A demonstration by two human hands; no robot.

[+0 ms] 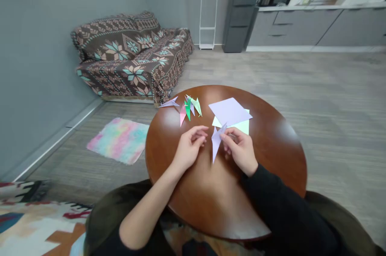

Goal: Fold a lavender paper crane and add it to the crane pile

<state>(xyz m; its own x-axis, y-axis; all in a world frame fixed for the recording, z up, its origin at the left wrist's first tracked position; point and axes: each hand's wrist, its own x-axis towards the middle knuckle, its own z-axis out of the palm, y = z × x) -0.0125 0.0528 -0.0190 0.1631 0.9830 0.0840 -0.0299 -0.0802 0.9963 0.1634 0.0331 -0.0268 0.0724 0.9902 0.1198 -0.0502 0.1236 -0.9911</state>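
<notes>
Over the round brown table [271, 151], my right hand [241, 149] pinches a folded lilac paper piece [216, 141] between thumb and fingers. The piece has narrow points, one hanging downward. My left hand [191, 145] is just left of it, not touching it, fingers curled and thumb apart from them, with nothing held. Behind my left hand lie several folded paper pieces: a pink one [182, 114], a dark green one [187, 108], a light green one [197, 106] and lilac ones [170, 103].
Lilac square sheets [230, 111] lie over light green sheets [245, 127] at the table's back right. Beyond stand a patterned sofa [132, 55], a grey fridge [243, 7] and a kitchen counter [301, 27]. A pastel rug [119, 140] is on the floor at left.
</notes>
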